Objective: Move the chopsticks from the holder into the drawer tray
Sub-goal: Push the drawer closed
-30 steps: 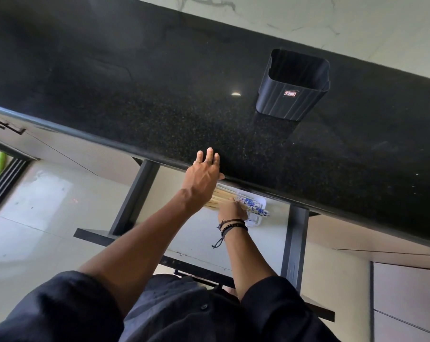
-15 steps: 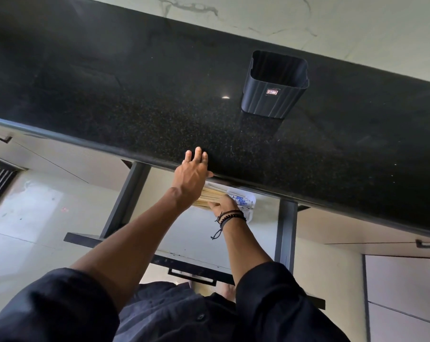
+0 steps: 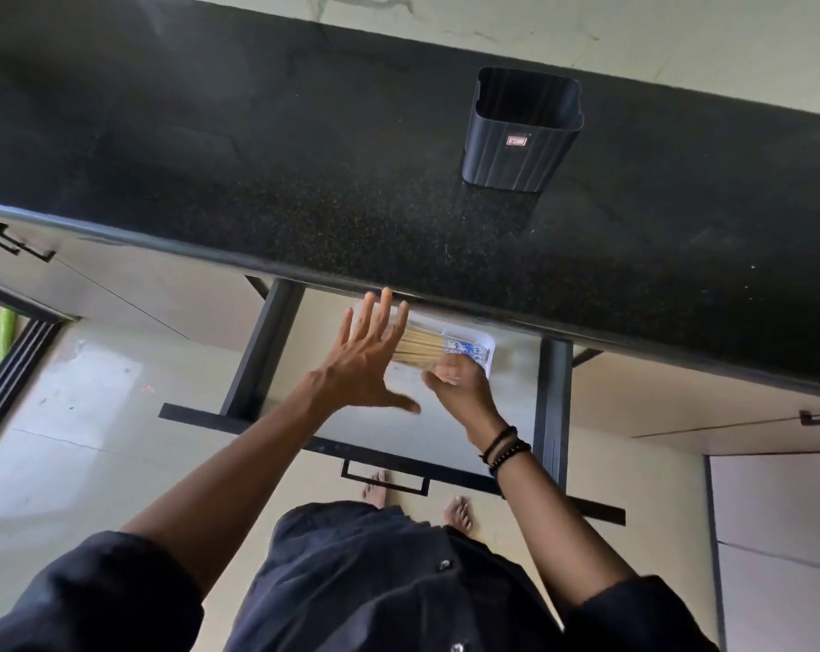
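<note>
Wooden chopsticks [image 3: 420, 350] in tray [image 3: 490, 356] beneath countertop [image 3: 351, 218] edge, right hand [image 3: 462, 390] gripping

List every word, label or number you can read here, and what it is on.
Red label on the black holder: too small and blurred to read.
Blue print on the ends of the chopsticks: pattern or text, too blurred to tell.
No other text shows.

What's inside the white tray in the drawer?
A bundle of wooden chopsticks with blue-patterned ends lies in the tray. The left hand covers their other ends, the right hand hides the tray's near edge, and the countertop hides its back.
</note>
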